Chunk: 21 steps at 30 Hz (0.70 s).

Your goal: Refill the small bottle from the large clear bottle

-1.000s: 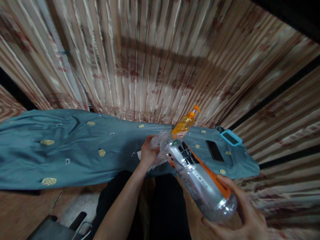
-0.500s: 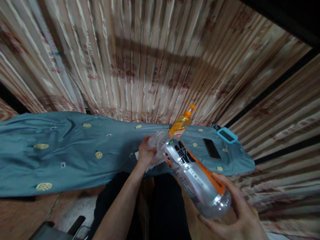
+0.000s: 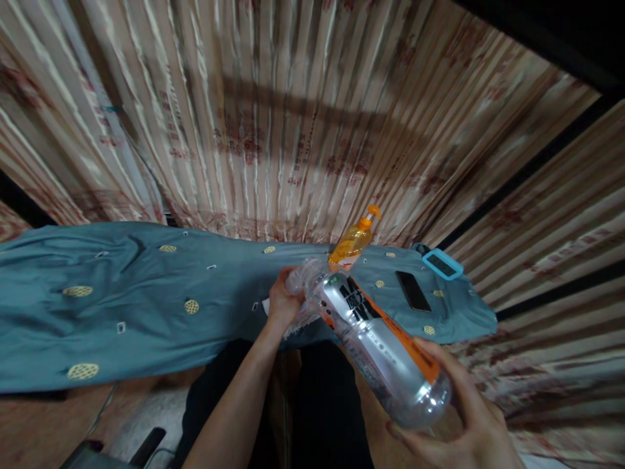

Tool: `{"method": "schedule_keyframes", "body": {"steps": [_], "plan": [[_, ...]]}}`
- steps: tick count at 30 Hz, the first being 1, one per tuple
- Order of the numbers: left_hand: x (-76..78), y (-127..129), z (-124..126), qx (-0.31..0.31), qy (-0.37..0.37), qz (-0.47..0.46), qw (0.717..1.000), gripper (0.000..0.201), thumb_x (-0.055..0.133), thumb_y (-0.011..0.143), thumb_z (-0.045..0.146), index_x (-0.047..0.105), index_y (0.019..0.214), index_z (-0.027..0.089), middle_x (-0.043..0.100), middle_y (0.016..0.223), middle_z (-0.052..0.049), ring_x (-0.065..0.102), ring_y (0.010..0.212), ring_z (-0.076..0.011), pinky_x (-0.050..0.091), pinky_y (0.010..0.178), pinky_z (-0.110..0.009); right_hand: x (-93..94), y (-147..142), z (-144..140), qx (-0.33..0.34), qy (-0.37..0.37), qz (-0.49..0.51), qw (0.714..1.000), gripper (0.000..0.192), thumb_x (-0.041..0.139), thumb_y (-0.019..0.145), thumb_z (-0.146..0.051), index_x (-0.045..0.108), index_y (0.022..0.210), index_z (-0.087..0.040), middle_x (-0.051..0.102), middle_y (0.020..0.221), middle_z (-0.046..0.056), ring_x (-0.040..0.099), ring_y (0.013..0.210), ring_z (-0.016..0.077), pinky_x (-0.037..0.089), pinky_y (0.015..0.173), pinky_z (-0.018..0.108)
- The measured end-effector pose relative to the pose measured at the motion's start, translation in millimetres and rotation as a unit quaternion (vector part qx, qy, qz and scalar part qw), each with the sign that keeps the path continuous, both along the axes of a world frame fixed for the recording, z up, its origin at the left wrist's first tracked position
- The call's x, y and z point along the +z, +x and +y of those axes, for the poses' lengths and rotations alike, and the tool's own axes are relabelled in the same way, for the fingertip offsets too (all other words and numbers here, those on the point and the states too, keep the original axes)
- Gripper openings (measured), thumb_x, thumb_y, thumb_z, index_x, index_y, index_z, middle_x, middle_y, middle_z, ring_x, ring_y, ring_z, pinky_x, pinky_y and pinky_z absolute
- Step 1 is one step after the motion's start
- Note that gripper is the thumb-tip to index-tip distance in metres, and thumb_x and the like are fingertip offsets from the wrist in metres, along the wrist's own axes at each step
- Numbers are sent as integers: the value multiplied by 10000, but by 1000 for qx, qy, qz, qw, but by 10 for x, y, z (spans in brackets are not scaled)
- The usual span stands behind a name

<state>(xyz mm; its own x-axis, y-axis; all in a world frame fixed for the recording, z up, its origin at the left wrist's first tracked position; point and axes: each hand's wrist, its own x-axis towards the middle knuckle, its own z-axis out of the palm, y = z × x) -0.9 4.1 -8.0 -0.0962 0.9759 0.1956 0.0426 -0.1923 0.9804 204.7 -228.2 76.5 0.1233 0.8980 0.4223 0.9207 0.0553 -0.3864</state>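
Note:
A large clear plastic bottle with a silver and orange label slants across the front of me, its neck toward the upper left. My right hand grips it around the base, thumb and fingers on opposite sides. At the neck end, my left hand is closed around the bottle, its fingers partly hidden. Under the neck and beside my left hand shows a clear, ribbed plastic thing, mostly covered, whose kind I cannot make out. Just beyond the neck stands an orange pump bottle of yellow-orange liquid.
A teal cloth with yellow patterns covers the long surface. On its right lie a dark phone and a light-blue framed device. A pleated curtain hangs right behind. My dark-clothed legs are below the front edge.
The view has shifted very slightly. Both hands keep their hold on the bottle, which stays in nearly the same position and tilt.

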Motion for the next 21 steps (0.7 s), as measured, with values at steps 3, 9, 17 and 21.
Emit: {"method": "schedule_keyframes", "body": {"steps": [3, 9, 17, 21], "plan": [[-5, -1, 2, 1, 5, -3, 1000, 457, 774, 590, 186, 656, 1032, 171, 735, 988, -69, 682, 914, -236, 519, 877, -360, 9, 5, 0, 2, 3, -3, 1000, 820, 783, 705, -398, 460, 1442, -236, 648, 1369, 95, 676, 1194, 347, 626, 911, 430], [17, -1, -11, 4, 2, 1, 1000, 440, 762, 597, 158, 661, 1025, 182, 739, 961, -54, 685, 899, -230, 524, 865, -353, 5, 7, -8, -2, 0, -4, 1000, 792, 769, 726, -421, 462, 1433, -240, 661, 1345, 97, 690, 1167, 346, 620, 915, 442], [-18, -7, 3, 2, 15, 2, 1000, 456, 771, 583, 160, 662, 1025, 187, 740, 979, -56, 689, 924, -237, 520, 876, -353, -6, -5, -9, -6, 10, -1, 1000, 818, 778, 698, -427, 460, 1426, -230, 655, 1346, 102, 689, 1162, 344, 619, 916, 432], [-14, -10, 0, -6, 15, -6, 1000, 448, 765, 595, 167, 658, 1030, 185, 741, 984, -56, 690, 927, -233, 518, 872, -345, 5, -15, -8, -15, 7, -15, 1000, 801, 770, 695, -433, 473, 1414, -241, 655, 1347, 98, 688, 1164, 351, 628, 879, 428]]}}
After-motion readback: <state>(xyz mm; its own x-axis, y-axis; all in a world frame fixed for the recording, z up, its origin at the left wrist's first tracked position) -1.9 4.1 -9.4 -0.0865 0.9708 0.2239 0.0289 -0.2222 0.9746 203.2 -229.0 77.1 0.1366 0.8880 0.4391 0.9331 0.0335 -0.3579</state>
